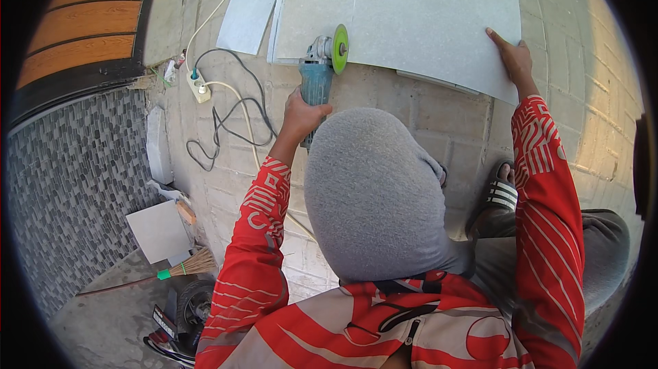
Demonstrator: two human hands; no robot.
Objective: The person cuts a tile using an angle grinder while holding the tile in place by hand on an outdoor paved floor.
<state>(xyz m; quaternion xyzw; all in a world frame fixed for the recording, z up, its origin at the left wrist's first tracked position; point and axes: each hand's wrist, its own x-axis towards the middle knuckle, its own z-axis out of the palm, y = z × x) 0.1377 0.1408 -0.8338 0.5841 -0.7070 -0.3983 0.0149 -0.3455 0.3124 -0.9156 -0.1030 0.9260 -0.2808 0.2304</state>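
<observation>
My left hand (302, 115) is wrapped around the body of a blue-green angle grinder (316, 82). The grinder carries a bright green disc (340, 49) that stands on edge over the near edge of a large light-grey slab (432, 13), which looks like a floor tile. Whether disc and slab touch, I cannot tell. A faint straight line runs across the slab, away from me. At its right edge my right hand (513, 59) grips the slab, fingers on top and palm beside the edge. Part of the grinder's rear is hidden behind my raised grey-clad knee (373, 198).
A narrower pale slab piece (252, 6) lies to the left. The dark cord (218, 122) loops over the paving beside a white extension socket (198, 86). Further left are a small square tile (160, 230), a broom (192, 263) and a wheel (195, 304).
</observation>
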